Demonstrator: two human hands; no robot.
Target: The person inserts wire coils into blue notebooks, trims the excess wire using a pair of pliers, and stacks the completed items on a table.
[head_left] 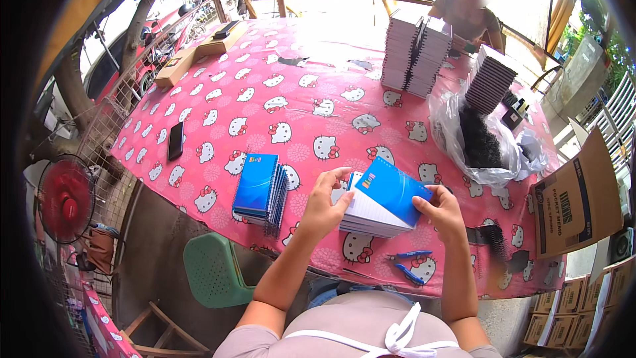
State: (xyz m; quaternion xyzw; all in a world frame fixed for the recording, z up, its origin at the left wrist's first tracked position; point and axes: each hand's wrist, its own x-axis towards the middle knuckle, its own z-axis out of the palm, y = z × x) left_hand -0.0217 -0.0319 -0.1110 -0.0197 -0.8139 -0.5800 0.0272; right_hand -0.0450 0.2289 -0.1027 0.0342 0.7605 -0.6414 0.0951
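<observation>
The worktop (301,154) is covered in pink plastic printed with cat faces (glossy where light falls). At its right, a carton (576,199) is formed of brown cardboard. A thin, crinkled bag (445,134) is filled with black coils (478,142). Before the person, a squared block of lined pages (377,219) is topped, askew, by a smooth blue cover (391,187) with paler curves. The cover's right edge is pinched by the right hand's (445,214) fingers; the left hand's (322,209) are held apart beside the pages. Blue-handled pliers (412,269) are laid nearby.

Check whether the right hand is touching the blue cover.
Touching: the head view shows the right hand at the blue cover, its thumb lying on top near the right edge.
</observation>
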